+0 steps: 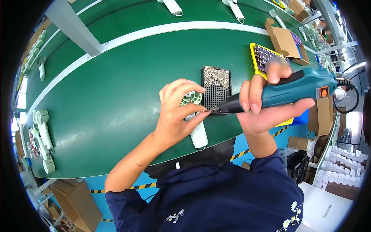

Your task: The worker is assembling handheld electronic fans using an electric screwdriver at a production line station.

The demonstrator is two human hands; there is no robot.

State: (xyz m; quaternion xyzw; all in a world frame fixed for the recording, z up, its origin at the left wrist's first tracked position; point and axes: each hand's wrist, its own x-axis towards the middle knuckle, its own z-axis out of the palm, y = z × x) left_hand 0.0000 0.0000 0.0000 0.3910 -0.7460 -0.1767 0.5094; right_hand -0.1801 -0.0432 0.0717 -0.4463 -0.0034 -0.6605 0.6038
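My right hand (262,100) grips a teal electric screwdriver (295,91), its black nose pointing left. The thumb and index finger of my left hand (174,110) are pinched together at the tip of the bit; whatever small thing they hold is too tiny to make out. Under and behind my left hand lies a handheld fan with a pale green round head (192,99) and a white handle (199,137) toward me. Just right of the fan head sits a black tray (230,79) of small screws, partly covered by the screwdriver nose.
More fans (43,129) lie at the table's left edge. Beyond the white rail (162,30) are further white fans (172,7). A yellow tray (254,58) with dark round parts and an open cardboard box (282,40) stand at the far right. A grey post (75,29) rises far left.
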